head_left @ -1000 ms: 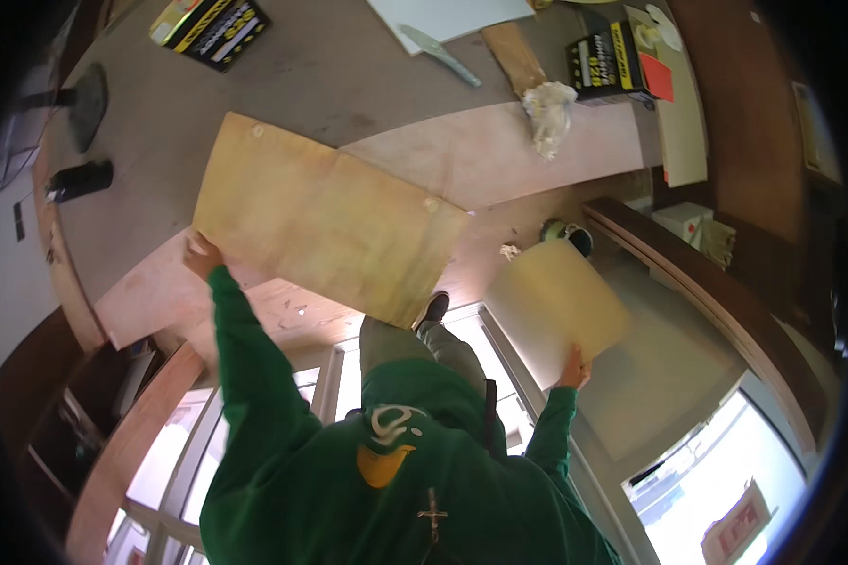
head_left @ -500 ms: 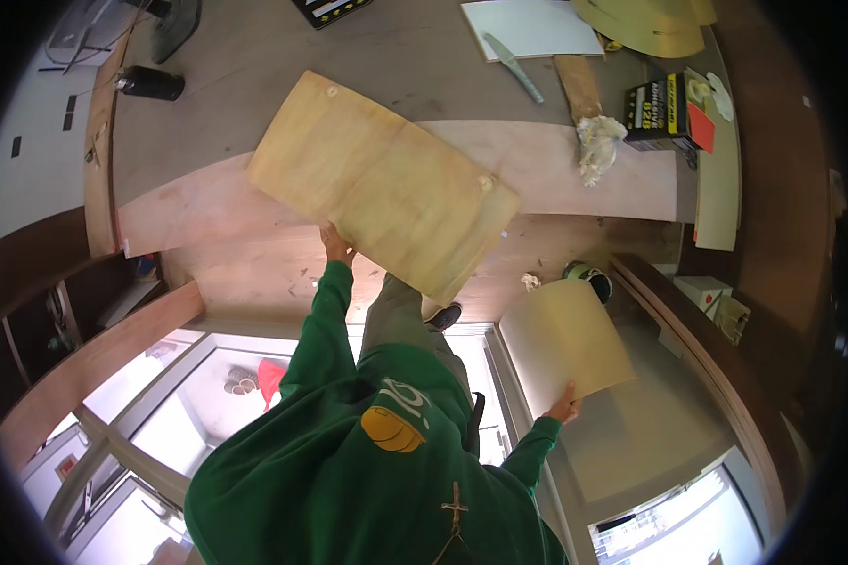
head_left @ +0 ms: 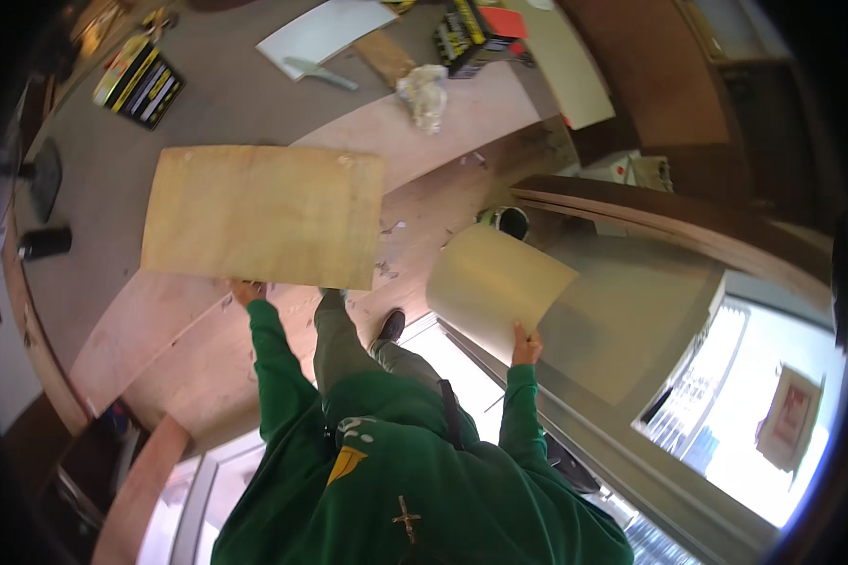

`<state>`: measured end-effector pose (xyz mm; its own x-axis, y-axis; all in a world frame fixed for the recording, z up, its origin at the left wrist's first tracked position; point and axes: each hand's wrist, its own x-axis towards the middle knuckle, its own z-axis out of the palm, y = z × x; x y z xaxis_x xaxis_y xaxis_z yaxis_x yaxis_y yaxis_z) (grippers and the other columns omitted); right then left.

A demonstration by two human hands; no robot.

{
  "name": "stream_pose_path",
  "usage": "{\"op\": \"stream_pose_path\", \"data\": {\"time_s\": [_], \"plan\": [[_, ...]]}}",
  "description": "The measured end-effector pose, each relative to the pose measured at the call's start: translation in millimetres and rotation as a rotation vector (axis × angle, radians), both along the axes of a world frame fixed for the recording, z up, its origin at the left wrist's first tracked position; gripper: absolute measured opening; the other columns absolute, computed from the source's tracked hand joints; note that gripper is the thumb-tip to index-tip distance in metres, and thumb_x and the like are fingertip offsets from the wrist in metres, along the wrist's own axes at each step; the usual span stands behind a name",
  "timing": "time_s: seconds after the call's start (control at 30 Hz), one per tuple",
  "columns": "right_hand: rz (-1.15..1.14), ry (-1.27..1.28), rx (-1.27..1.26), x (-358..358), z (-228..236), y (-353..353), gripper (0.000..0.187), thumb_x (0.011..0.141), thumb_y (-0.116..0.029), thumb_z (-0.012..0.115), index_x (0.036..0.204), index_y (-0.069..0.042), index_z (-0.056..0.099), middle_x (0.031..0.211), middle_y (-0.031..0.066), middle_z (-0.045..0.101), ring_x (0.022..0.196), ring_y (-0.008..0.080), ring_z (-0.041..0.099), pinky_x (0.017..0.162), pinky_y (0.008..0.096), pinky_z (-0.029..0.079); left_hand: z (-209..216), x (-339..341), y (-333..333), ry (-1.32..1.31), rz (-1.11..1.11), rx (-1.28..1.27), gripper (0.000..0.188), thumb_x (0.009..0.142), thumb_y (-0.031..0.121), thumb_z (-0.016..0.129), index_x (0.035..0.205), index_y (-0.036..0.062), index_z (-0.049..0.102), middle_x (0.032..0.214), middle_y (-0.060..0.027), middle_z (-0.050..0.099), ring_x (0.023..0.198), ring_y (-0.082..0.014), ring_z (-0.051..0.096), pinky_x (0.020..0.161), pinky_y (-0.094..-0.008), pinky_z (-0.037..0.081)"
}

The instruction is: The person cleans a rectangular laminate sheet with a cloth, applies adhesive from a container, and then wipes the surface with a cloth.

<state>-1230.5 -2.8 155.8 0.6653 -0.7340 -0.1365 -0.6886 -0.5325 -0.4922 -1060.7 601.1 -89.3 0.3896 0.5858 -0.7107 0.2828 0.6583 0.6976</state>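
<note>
My left hand (head_left: 247,291) grips the lower edge of a rectangular yellowish wooden board (head_left: 264,215). The board is held out in front of me, its far part overlapping the grey worktop in view. On the right, my right hand (head_left: 527,345) pinches the near edge of a thin, pale yellow sheet (head_left: 495,282) that bends in a curve. The thumb is on top of the sheet, while some fingers are hidden beneath it. Just past the sheet's far edge an open round can (head_left: 506,221) is partly in view.
The worktop (head_left: 226,104) carries a black-and-yellow tin (head_left: 141,85), a black cylinder (head_left: 44,243), a white sheet (head_left: 325,33), a flat grey-green blade tool (head_left: 320,72), a crumpled whitish rag (head_left: 424,96) and a black-and-yellow box (head_left: 466,38). A brown wooden ledge (head_left: 650,215) runs along the right.
My view has turned rightward. The board has swung from a slant to nearly level and sits further left; the curved sheet remains in my right hand. Both hands keep their holds.
</note>
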Motion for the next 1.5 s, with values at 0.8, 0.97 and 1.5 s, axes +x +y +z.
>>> {"op": "stream_pose_path", "data": {"time_s": [0.8,0.97,1.5], "plan": [[0.715,-0.179,0.464,132,272,94,0.030,0.082,-0.022,0.078,0.101,0.001,0.073,0.088,0.0085,0.072,0.080,0.0161,0.063,0.074,0.0324,0.050,283,157,-72,-0.747,-1.362,1.076,0.062,0.094,0.039,0.065,0.144,0.0070,0.046,0.144,-0.0194,0.049,0.137,-0.0341,0.042,0.115,-0.0449,0.032],[0.865,-0.221,0.563,122,348,51,0.027,0.082,-0.017,0.077,0.096,0.005,0.069,0.085,0.0085,0.068,0.076,0.0147,0.057,0.071,0.0315,0.046,463,186,-116,-0.765,-1.984,0.182,0.073,0.095,0.040,0.066,0.154,0.0118,0.033,0.141,-0.0137,0.053,0.130,-0.0225,0.050,0.112,-0.0389,0.037],[0.660,-1.022,0.715,127,218,-68,0.074,0.091,-0.032,0.067,0.147,0.004,0.037,0.140,0.0150,0.048,0.126,0.0238,0.046,0.110,0.0367,0.033,725,36,-276,-1.213,-1.673,1.150,0.028,0.093,0.023,0.066,0.114,0.0038,0.065,0.093,-0.0102,0.070,0.082,-0.0166,0.066,0.075,-0.0297,0.051]]}}
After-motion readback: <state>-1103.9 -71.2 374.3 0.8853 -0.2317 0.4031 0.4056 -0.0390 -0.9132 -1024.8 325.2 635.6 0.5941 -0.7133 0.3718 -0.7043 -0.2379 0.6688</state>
